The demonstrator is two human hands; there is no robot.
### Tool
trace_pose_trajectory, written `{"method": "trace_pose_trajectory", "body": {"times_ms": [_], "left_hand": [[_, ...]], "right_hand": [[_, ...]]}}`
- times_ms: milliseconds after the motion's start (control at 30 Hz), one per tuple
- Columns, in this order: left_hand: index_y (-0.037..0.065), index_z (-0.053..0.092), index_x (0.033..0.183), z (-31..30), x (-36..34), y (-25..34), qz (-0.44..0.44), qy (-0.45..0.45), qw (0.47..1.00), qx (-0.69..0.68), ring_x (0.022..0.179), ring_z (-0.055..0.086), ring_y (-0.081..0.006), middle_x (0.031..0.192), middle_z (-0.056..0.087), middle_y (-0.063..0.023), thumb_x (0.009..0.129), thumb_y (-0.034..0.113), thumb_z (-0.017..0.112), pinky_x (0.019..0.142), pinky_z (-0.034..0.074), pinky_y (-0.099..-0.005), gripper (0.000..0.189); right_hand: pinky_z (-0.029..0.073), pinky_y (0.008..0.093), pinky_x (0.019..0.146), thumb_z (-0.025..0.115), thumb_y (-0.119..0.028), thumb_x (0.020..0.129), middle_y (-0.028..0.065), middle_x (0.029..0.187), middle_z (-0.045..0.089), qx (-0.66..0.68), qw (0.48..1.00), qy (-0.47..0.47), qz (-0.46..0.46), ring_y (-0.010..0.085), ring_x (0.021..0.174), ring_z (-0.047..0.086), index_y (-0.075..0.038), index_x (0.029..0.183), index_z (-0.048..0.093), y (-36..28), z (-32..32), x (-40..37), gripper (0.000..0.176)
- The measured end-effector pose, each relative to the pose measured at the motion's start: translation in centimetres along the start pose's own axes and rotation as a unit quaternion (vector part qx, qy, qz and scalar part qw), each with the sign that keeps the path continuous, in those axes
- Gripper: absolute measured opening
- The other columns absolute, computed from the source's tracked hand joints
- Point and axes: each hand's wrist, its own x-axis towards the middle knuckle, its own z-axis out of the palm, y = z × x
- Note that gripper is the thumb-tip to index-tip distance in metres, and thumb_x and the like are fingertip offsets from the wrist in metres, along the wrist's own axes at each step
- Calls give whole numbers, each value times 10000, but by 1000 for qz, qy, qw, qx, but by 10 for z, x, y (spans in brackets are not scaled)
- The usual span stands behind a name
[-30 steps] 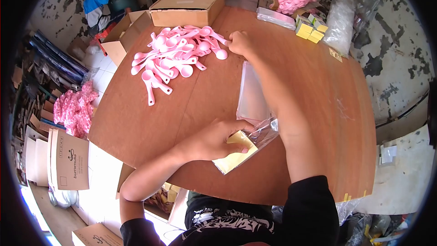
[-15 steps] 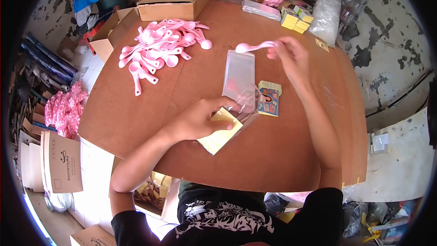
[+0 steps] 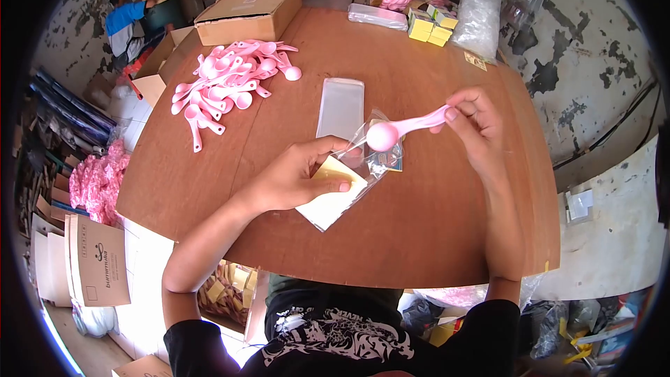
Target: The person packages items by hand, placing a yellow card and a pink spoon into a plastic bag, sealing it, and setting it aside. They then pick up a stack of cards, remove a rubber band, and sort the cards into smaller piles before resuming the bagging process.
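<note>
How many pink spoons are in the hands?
1: the spoon in the right hand; the left hand holds a yellow card and clear bag. A second, nested, may be hidden.

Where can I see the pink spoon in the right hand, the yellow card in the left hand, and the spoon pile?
Pink spoon (image 3: 409,126): head view, on its handle near the bowl.
Yellow card (image 3: 326,204): head view, on its lower part.
Spoon pile (image 3: 230,88): head view, near its middle.

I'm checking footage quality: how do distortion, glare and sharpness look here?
In the head view, the table bows outward under fisheye distortion, the floor at left is blown out to white, and the held spoon looks fairly sharp.
</note>
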Motion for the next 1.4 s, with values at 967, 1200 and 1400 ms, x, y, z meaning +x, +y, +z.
{"method": "trace_pose_trajectory", "body": {"times_ms": [967,1200,1400], "left_hand": [[43,418,1397,22,2,-15,228,166,951,131,1204,537,-280,1331,511,-154,807,100,779,993,452,-402,694],[5,520,1299,16,0,-8,238,210,933,169,1124,588,-266,1201,598,-153,828,159,772,957,476,-371,556],[-52,586,1229,21,-7,-5,12,31,994,-101,1022,631,-146,1095,674,-104,930,84,658,899,525,-303,336]], "right_hand": [[506,252,735,668,4,872,55,875,686,-416,888,89,-173,108,838,655,10,1073,588,-36,15,35,216],[508,244,695,652,21,876,49,869,682,-141,989,47,0,95,789,645,-2,1105,565,-44,45,9,247],[513,250,651,668,-11,881,70,904,675,55,978,-38,197,95,773,633,-13,1102,546,-10,89,-25,253]]}}
